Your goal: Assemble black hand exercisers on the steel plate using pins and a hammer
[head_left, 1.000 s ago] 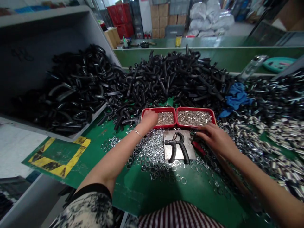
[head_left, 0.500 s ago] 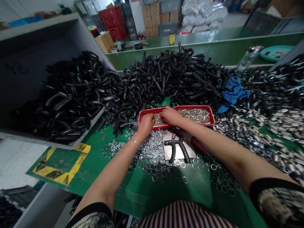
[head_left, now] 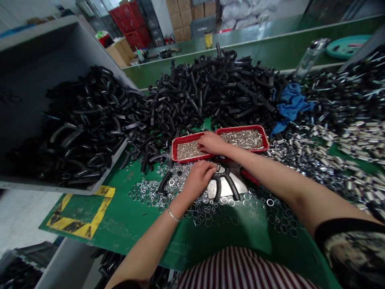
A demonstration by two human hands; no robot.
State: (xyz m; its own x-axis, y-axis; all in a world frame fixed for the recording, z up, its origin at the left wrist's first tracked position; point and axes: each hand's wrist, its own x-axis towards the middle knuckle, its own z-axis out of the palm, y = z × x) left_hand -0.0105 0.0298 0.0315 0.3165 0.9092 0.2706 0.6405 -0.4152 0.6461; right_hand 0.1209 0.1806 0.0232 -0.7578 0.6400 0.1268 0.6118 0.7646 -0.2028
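My left hand is closed in a pinch beside a small metal cylinder at the top of a black forked part; whatever its fingertips hold is hidden. That part lies on a metal plate. My right hand dips into the left red tray, fingers curled together among tiny metal pieces. I cannot make out what they grip. Touching this tray on its right is another red tray with small metal pins. A curved black piece rests on loose washers left of my left hand.
Black parts are heaped behind the trays and spill from a grey bin at left. A blue cloth and silvery sleeves lie to the right. Metal rings are scattered in front. A clear bottle stands behind.
My left hand has come out of the left tray, toward me and right, to the forked part. My right hand stays in the tray. A curved black piece now shows on the washers.
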